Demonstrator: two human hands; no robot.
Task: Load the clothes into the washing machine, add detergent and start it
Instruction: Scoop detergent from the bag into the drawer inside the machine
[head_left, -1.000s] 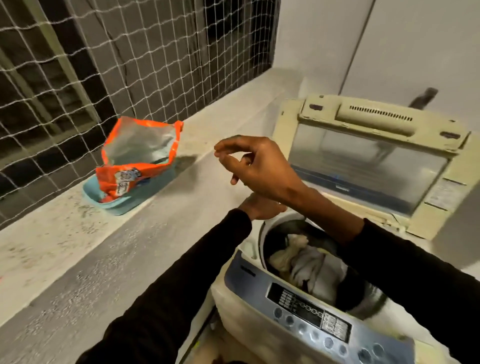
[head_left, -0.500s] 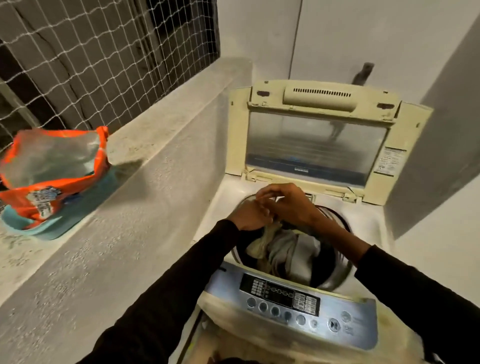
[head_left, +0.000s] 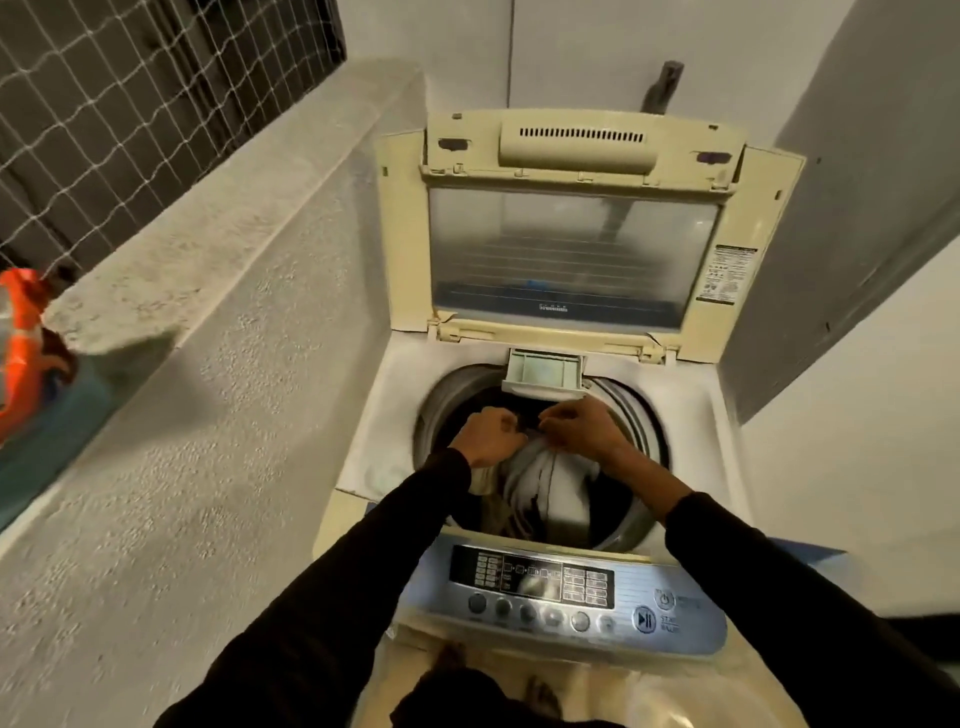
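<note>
Panel (head_left: 566, 592) nearest, start/pause button (head_left: 644, 619) at its right end, untouched. Past it the drum (head_left: 639, 426), open, with the clothes (head_left: 550, 483) heaped inside: pale cloth with dark streaks, bunched up toward the rim. Both hands sit over the far side of the heap, close together. Left hand (head_left: 485, 434) is fisted, knuckles up; right hand (head_left: 576, 426) has fingers curled down with the tips pinched at the top fold of the cloth. Can't tell whether the left actually has fabric in it or something small between the two hands; the spot is dark and blurred. Handling guess: cloth is soft, limp, light per piece, won't slip but will drape and snag on the rim, so take it by a bunched handful at the top and push down, not by an edge. Detergent drawer (head_left: 543, 374) is pulled out just beyond the hands, at the back rim. Lid (head_left: 571, 249) stands upright behind that. Detergent bag (head_left: 23, 353) is orange, on the ledge (head_left: 208, 218) far left, well apart; probably light, crinkly and open-topped, so grip low on the body and keep it upright.
</note>
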